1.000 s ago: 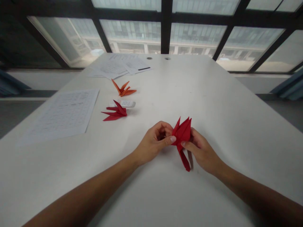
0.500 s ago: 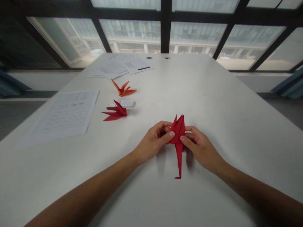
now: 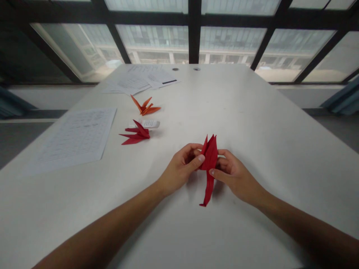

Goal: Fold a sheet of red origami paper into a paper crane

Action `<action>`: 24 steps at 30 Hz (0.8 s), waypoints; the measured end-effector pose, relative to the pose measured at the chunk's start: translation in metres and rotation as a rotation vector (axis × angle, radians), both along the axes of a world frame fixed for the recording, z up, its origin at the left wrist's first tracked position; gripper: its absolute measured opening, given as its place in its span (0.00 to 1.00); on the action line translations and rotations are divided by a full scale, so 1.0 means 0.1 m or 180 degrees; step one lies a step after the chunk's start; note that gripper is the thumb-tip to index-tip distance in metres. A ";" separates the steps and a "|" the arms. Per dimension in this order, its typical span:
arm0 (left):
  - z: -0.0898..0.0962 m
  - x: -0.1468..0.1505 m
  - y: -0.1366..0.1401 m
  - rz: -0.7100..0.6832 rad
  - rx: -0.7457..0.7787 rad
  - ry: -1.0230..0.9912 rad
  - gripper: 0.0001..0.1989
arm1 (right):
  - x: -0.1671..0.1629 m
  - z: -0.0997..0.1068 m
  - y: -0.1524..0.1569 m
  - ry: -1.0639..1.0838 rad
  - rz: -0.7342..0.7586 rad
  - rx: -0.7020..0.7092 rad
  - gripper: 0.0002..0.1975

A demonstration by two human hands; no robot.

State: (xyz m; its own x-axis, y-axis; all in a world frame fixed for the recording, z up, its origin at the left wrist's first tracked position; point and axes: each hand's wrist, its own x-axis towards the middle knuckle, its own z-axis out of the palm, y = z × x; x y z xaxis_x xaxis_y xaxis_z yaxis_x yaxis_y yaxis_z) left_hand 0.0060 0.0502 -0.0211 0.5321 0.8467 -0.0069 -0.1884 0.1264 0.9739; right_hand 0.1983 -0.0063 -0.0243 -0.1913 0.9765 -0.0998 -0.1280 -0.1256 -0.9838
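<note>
A red folded-paper crane [image 3: 210, 157] is held between my two hands, just above the white table. Its pointed tips face away from me, and a long thin neck with a small bent end hangs toward me. My left hand [image 3: 183, 167] pinches the left side of the body, thumb on top. From the right, my right hand [image 3: 237, 173] grips the crane with the thumb at the base of the neck and the fingers behind. The undersides of both grips are hidden.
On the white table [image 3: 252, 123], a second red paper crane [image 3: 138, 133] lies left, against a white remote control [image 3: 150, 123]. Behind it is an orange paper crane [image 3: 146, 107]. A printed sheet [image 3: 75, 136] lies far left, with more papers [image 3: 134, 80] near the windows.
My right thumb has slid down from the crane's body to the base of its neck. The neck's bent end has swung to the left and slightly up. My left hand keeps its grip.
</note>
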 end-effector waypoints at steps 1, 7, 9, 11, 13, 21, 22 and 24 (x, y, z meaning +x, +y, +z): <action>0.00 -0.01 0.01 -0.0079 0.0020 0.0010 0.18 | 0.00 0.01 0.00 -0.0006 0.0006 0.0021 0.19; 0.01 -0.03 0.03 -0.0220 0.0174 0.0156 0.16 | 0.00 0.01 -0.02 -0.0160 -0.0273 0.0242 0.19; 0.02 -0.02 0.02 -0.0145 0.0145 0.0133 0.15 | 0.00 0.00 -0.02 -0.0293 -0.0341 0.0381 0.18; 0.02 -0.02 0.02 -0.0115 0.0114 0.0091 0.15 | 0.01 0.00 -0.02 -0.0466 -0.0365 0.0412 0.17; 0.01 -0.02 0.02 -0.0102 0.0085 0.0059 0.15 | 0.02 0.00 -0.03 -0.0540 -0.0407 0.0402 0.14; -0.04 0.03 0.00 0.0275 0.0094 0.0012 0.12 | 0.03 0.05 0.00 -0.0397 -0.0390 0.0589 0.05; -0.04 0.04 -0.02 0.0362 0.0143 0.0065 0.11 | 0.03 0.06 0.00 -0.0399 -0.0384 0.0668 0.04; -0.03 0.05 -0.04 0.0468 0.0243 0.0166 0.10 | 0.04 0.07 -0.01 -0.0571 -0.0386 0.0966 0.03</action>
State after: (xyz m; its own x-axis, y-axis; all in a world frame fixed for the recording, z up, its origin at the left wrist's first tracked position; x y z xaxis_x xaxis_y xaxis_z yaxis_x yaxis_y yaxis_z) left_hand 0.0111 0.0462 -0.0244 0.4029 0.9145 0.0361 -0.1484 0.0263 0.9886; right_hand 0.2019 -0.0078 -0.0174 -0.0782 0.9812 0.1764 0.0538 0.1808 -0.9820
